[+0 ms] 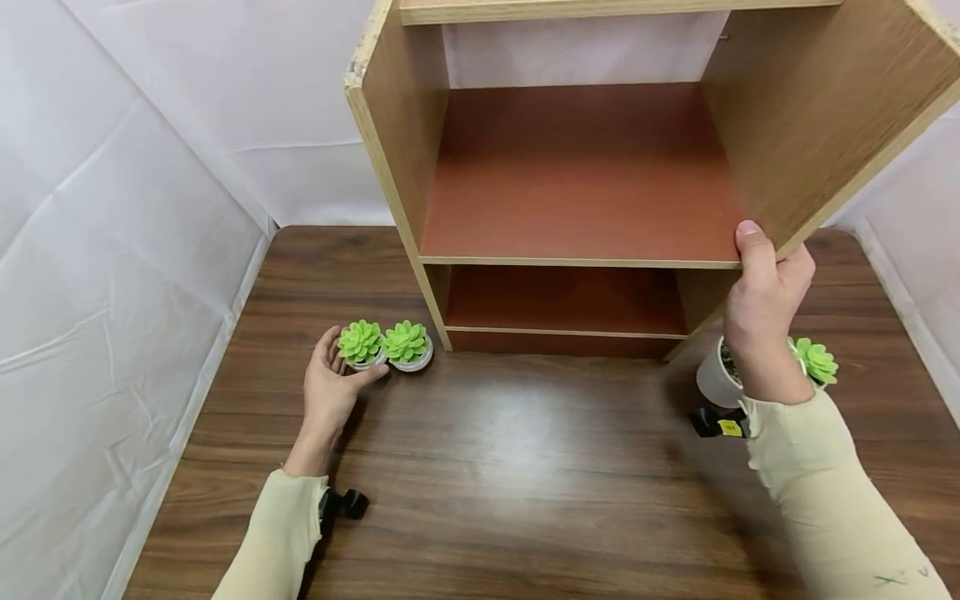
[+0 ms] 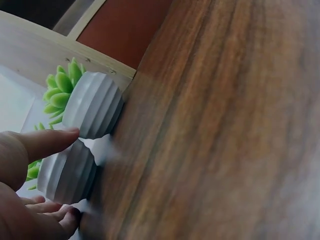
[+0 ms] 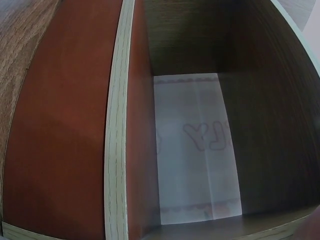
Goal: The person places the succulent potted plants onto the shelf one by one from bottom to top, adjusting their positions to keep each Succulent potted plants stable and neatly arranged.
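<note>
My left hand (image 1: 332, 392) curls its thumb and fingers around a small potted succulent (image 1: 360, 342), a bright green plant in a white pot. Touching or almost touching it on the right stands a second potted succulent (image 1: 406, 343); in the left wrist view its ribbed pot (image 2: 94, 106) shows beside the shelf's base. My right hand (image 1: 767, 308) grips the front edge of the right side panel of a wooden shelf unit (image 1: 577, 183), its thumb on the red-brown board. In the right wrist view the unit's lower compartment (image 3: 195, 150) shows, with a pale back sheet.
Behind my right forearm are a white pot (image 1: 716, 382) and another green succulent (image 1: 816, 362), both partly hidden. Everything stands on a dark wood-grain table (image 1: 510, 467). White sheeting (image 1: 112, 250) hangs around the back and sides.
</note>
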The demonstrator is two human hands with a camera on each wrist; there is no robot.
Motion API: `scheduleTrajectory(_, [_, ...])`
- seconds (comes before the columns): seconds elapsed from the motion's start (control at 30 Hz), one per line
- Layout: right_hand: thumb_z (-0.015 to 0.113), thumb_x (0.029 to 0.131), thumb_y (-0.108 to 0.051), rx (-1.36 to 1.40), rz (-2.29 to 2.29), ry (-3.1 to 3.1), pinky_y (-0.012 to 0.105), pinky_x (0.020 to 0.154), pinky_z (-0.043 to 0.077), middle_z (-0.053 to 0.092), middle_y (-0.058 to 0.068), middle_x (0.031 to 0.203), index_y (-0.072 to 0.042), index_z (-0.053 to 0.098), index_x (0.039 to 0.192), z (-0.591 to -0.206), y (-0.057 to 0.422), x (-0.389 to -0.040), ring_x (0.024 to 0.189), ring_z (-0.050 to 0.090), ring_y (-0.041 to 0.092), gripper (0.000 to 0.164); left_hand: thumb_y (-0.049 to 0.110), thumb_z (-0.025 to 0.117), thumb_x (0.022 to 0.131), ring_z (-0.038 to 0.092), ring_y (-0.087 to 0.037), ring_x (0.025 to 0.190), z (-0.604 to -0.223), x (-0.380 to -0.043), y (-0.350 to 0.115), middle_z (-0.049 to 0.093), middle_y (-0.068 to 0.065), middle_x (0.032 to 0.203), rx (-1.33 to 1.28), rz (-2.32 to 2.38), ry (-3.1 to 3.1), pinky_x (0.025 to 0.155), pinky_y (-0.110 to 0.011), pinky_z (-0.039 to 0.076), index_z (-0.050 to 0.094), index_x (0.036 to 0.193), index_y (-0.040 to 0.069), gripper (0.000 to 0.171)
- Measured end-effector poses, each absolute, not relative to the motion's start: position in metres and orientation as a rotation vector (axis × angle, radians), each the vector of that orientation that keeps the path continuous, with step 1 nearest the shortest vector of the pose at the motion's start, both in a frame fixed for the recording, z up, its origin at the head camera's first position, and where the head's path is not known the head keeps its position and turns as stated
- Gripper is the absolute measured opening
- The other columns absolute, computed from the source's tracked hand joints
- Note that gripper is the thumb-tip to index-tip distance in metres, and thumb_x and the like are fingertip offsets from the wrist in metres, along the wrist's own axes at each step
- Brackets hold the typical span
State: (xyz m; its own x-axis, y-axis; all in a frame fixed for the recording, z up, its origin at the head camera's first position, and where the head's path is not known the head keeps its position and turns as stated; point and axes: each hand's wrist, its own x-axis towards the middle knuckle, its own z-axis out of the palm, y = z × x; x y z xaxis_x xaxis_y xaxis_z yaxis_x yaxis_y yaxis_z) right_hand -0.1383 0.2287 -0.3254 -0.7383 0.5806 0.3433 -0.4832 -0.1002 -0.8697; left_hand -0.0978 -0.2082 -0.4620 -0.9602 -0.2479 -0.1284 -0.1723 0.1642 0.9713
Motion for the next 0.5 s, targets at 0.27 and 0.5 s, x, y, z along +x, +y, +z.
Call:
scheduleTrajectory(0.27, [0.057,0.084,-0.004,-0.133,1.924,-1.439,0.027,0.074,0.043,0.062,0.015,0.083,0.005,0.066,0.092,-0.3251,0.2292,-0.1369,0.076,0.059,0.022,0.015,0.002,0.081,0.066,0.033,-0.015,0.127,-0.4615,-0.0985,-0.2068,0.037,-0.007,0.140,0.441,-1.895,-2.373,0.101,-0.027,0.027,0.030,0.141,0.005,0.091])
scheduleTrajectory(0.5, [0.057,0.084,-0.005,-0.145,1.907,-1.457,0.026,0.073,0.042,0.062,0.014,0.081,0.005,0.066,0.091,-0.3269,0.2261,-0.1346,0.074,0.058,0.021,0.015,0.010,0.083,0.066,0.040,-0.014,0.122,-0.4631,-0.0932,-0.2099,0.045,-0.005,0.133,0.425,-1.812,-2.421,0.098,-0.029,0.033,0.044,0.135,0.009,0.079])
